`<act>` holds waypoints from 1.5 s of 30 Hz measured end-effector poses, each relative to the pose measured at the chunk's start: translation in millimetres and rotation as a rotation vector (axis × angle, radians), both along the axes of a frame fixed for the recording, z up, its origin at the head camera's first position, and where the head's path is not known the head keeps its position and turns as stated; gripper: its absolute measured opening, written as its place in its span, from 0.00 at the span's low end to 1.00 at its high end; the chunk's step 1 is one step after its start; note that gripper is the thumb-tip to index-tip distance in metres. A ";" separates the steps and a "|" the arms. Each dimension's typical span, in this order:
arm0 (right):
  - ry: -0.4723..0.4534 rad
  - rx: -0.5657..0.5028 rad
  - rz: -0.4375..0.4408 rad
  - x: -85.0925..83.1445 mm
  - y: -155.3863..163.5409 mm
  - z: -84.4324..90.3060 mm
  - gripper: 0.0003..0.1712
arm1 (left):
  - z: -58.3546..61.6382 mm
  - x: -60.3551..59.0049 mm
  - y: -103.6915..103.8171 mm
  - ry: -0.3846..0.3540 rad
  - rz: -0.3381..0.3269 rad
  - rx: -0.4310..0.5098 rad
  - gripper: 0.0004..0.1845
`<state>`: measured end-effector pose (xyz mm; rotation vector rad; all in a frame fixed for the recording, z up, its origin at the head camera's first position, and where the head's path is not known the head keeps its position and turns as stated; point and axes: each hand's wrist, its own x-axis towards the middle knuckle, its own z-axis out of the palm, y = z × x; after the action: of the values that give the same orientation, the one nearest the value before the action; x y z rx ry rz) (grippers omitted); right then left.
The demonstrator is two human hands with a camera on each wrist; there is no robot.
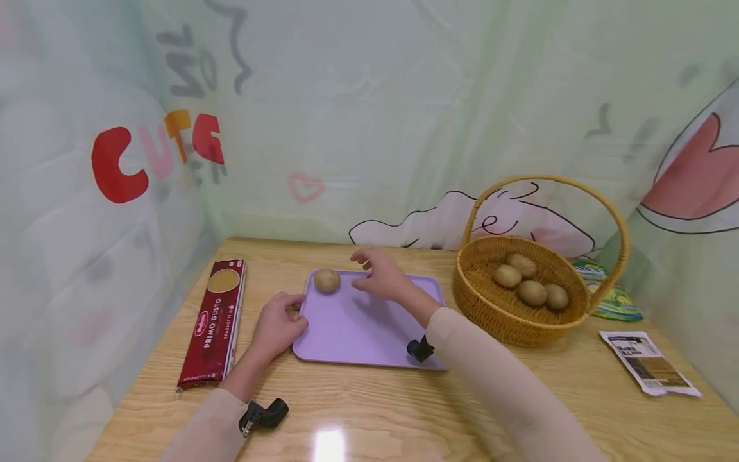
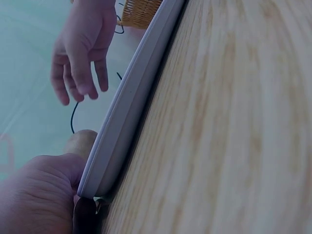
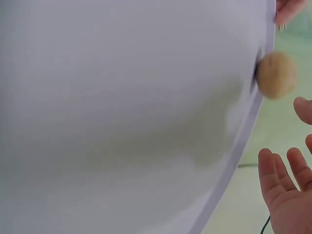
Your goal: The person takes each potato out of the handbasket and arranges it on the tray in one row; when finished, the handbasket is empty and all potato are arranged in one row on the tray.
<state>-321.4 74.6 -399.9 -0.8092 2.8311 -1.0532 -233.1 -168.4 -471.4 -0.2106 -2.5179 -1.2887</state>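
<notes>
A lilac tray (image 1: 369, 327) lies on the wooden table with one potato (image 1: 326, 280) at its far left corner. At the tray's left rim, my left hand (image 1: 279, 324) holds the edge with curled thumb and fingers; the left wrist view shows that hand (image 2: 41, 192) right against the rim, its fingertips partly hidden. My right hand (image 1: 382, 276) hovers over the far part of the tray, fingers apart and loosely bent, holding nothing. In the right wrist view the potato (image 3: 277, 75) shows beyond the fingertips of the right hand (image 3: 292, 190).
A wicker basket (image 1: 491, 314) with a tall handle and several potatoes (image 1: 532, 293) stands right of the tray. Left of it lies a red spaghetti pack (image 1: 213, 321). A green packet (image 1: 614, 301) is behind the basket, and a white-and-brown packet (image 1: 649, 362) lies at the right.
</notes>
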 end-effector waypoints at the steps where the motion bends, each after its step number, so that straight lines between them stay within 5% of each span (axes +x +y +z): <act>1: -0.004 0.000 -0.008 -0.3 5.0 0.6 0.31 | -0.8 -0.3 0.0 0.000 0.000 -0.001 0.26; 14: 0.072 -0.098 -0.086 3.5 67.5 24.7 0.28 | -0.7 1.1 -1.3 -0.012 -0.003 -0.008 0.26; 45: 0.037 -0.019 -0.280 9.8 185.6 84.2 0.21 | 2.8 3.5 -2.6 -0.050 -0.018 -0.009 0.26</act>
<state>-311.6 260.2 -315.7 -0.4452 3.0348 -1.1038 -229.6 -171.0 -468.7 -0.2065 -2.5697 -1.3047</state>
